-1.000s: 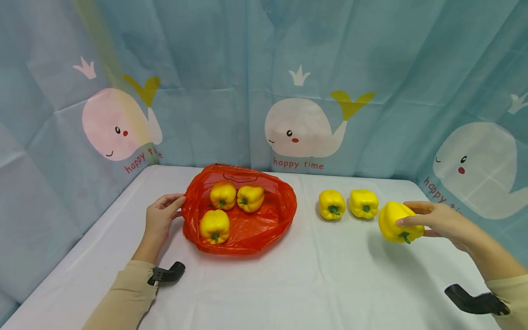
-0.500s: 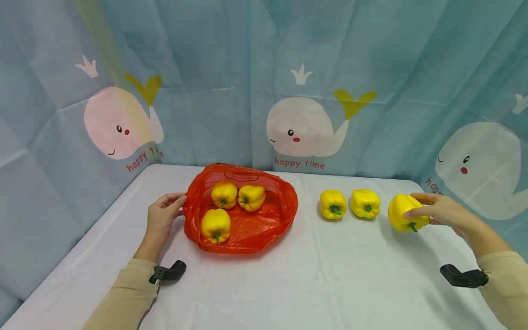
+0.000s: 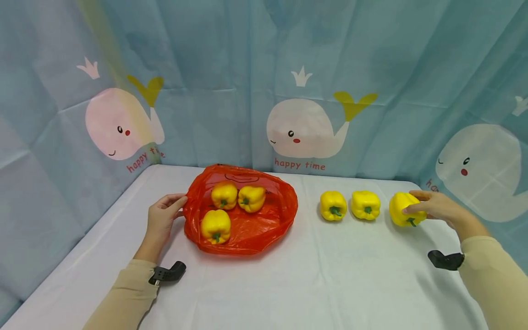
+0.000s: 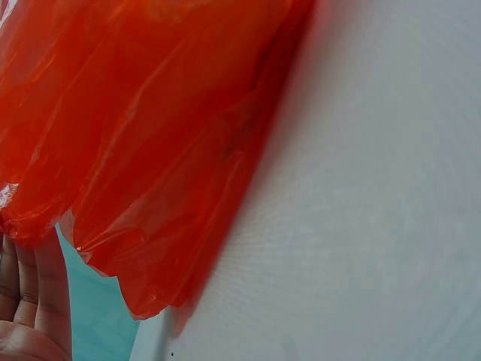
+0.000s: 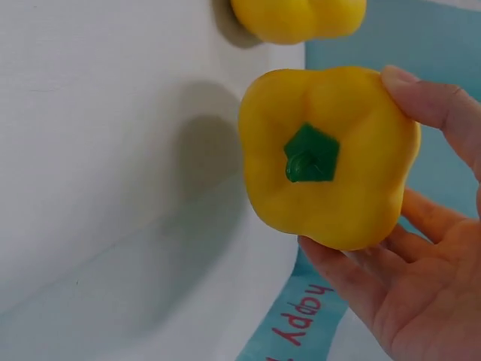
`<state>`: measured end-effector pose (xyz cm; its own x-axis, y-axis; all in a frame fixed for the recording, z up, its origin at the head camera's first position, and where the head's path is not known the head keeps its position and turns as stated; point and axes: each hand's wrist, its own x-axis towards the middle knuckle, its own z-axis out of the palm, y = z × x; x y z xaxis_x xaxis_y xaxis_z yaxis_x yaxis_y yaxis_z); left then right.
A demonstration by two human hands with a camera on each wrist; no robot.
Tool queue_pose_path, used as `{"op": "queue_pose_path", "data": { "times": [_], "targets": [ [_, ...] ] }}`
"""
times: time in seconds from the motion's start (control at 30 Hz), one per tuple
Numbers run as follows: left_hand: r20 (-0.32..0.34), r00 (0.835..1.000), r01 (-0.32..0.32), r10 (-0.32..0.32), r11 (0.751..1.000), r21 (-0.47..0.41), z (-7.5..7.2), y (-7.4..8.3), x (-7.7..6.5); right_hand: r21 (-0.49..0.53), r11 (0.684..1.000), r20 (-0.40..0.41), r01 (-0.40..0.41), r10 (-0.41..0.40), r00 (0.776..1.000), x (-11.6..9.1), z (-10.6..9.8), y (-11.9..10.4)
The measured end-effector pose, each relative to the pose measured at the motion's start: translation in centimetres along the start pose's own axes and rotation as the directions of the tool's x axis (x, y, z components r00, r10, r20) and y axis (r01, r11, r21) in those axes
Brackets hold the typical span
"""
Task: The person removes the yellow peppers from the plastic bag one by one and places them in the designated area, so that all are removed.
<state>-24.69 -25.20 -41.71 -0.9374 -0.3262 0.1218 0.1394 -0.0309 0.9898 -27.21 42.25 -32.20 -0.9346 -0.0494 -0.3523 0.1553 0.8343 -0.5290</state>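
My left hand [image 3: 162,222] pinches the left rim of an open red plastic bag [image 3: 255,233] between thumb and fingers; in the left wrist view the bag's side [image 4: 150,150] fills the upper left. Three yellow bell peppers lie inside, two at the back and one pepper [image 3: 216,226] nearer the front left. At the right end of the table, my right hand [image 3: 445,211] grips another yellow bell pepper [image 3: 404,210] from its right side. The right wrist view shows that pepper's green stem [image 5: 312,154] facing the camera, thumb above and fingers below, its shadow falling on the cloth.
Two more yellow peppers, a left one [image 3: 333,206] and a right one [image 3: 365,205], stand in a row left of the held pepper. A white cloth [image 3: 288,288] covers the table. Behind it hangs a blue curtain [image 3: 214,123] printed with whales.
My right hand has carried its pepper slightly back and to the right, in line with the two standing peppers. The left hand keeps its pinch on the bag.
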Motion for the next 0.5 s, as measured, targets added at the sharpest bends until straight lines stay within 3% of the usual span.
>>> {"op": "queue_pose_path", "data": {
  "times": [0.5],
  "targets": [
    [-0.004,1.0,-0.006,0.006,1.0,0.0,-0.1,-0.2,0.2,0.063,0.997,0.038,-0.038,0.035,0.999,2.1,0.2,0.6]
  ]
}}
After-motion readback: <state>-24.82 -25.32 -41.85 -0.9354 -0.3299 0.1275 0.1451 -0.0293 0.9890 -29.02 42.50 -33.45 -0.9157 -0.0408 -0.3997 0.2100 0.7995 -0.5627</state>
